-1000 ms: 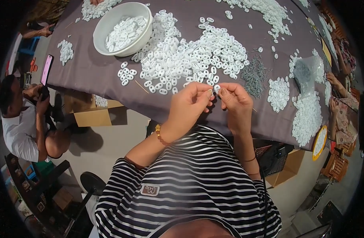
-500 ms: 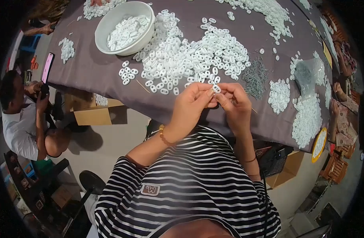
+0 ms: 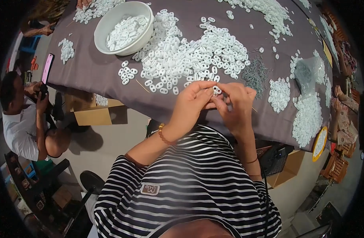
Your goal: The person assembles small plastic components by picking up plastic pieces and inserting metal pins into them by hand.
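Observation:
Between my two hands, over the table's near edge, is a small white oval plastic piece [image 3: 216,91] with two dark holes. My left hand [image 3: 190,102] pinches it between thumb and fingertips from the left. From the right my right hand [image 3: 235,104] closes thumb and forefinger on its other side. Whether a smaller part sits in the fingers is hidden. Just beyond lies a large heap of the same white pieces [image 3: 190,55]. A pile of thin grey pins or screws [image 3: 256,75] is right of it, past my right hand.
A white bowl [image 3: 101,36] of such pieces stands far left. More piles [image 3: 279,95] lie right, near a clear plastic bag [image 3: 306,79] and a yellow-rimmed tray [image 3: 314,158]. Thin sticks [image 3: 142,85] lie near the edge. A person [image 3: 21,115] holds a pink-screened phone [image 3: 48,68] at left.
My right hand has turned slightly and its fingers have shifted on the white piece, which now shows more of its holes. My left hand has stayed nearly in place.

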